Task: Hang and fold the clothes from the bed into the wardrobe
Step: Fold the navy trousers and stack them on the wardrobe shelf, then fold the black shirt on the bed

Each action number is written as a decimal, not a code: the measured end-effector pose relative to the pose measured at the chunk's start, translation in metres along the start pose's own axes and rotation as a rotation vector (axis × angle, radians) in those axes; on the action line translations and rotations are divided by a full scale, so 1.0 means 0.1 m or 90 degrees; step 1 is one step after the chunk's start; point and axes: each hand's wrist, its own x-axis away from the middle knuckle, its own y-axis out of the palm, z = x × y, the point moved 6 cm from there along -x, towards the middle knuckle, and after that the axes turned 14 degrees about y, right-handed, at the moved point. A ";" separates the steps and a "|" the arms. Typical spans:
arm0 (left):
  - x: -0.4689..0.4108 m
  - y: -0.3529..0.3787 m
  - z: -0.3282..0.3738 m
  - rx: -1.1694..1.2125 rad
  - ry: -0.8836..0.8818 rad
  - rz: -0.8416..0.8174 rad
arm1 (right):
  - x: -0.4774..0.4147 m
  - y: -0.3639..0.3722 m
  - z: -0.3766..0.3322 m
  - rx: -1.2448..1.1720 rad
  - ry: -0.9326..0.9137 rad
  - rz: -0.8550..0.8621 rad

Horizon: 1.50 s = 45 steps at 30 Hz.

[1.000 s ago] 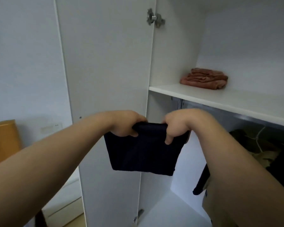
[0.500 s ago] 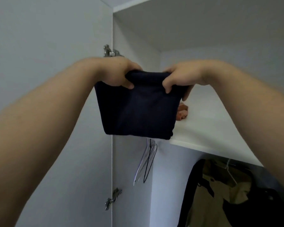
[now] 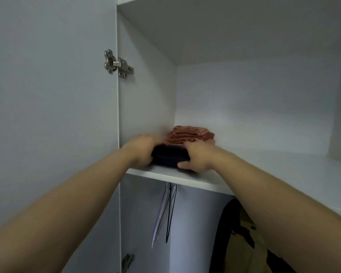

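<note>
A folded dark navy garment (image 3: 170, 157) lies on the white wardrobe shelf (image 3: 274, 174) near its front left corner. My left hand (image 3: 144, 148) grips its left end and my right hand (image 3: 196, 157) grips its right end, thumb in front. Both hands are blurred by motion. Just behind the navy garment sits a folded rust-coloured garment (image 3: 189, 134) against the back of the shelf.
The open wardrobe door (image 3: 51, 115) with its metal hinge (image 3: 116, 64) stands on the left. Below the shelf hang empty hangers (image 3: 166, 211) and a tan and black jacket (image 3: 242, 243). The shelf extends bare to the right.
Both hands have carried the navy garment forward and down from mid-air onto the shelf, in front of the rust-coloured one. The garment now lies flat instead of hanging.
</note>
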 end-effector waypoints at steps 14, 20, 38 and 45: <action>0.11 0.56 -0.08 0.254 -0.118 0.020 | -0.11 0.64 -0.13 -0.143 0.061 0.014; 0.15 0.54 -0.04 0.339 -0.164 0.090 | -0.09 0.60 -0.12 -0.206 0.054 0.034; 1.72 0.12 1.18 0.233 -0.256 0.483 | 1.26 0.35 -0.48 -0.483 0.011 0.324; 3.35 0.22 1.88 0.356 -0.592 0.535 | 2.26 1.00 -1.51 -0.669 -0.127 0.043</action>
